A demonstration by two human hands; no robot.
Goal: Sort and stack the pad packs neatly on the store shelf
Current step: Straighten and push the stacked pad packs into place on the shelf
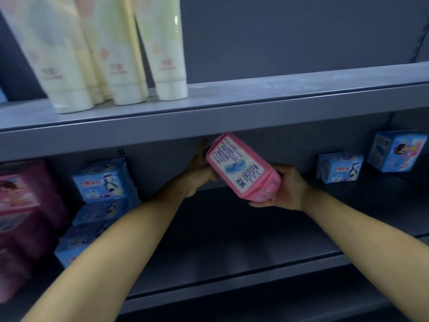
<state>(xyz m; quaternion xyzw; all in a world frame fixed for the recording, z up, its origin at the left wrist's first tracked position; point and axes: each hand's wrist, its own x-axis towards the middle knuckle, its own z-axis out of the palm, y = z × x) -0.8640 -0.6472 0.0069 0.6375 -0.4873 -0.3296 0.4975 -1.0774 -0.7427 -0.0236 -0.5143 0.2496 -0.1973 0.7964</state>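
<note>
Pink pack (241, 169): tilting in the air at mid-shelf, printed back facing out.
Right hand (286, 188): gripping its near end.
Left hand (199, 171): fingers steadying its far-left edge.
Pink stack (22, 205): sitting far left, beside the blue stack (102, 201).
Advice: be levelling the pack, then carrying it left onto the matching pink stack, edges flush.

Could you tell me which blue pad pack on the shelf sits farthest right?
The larger blue pack at the far right edge; the smaller blue pack sits left of it.
</note>
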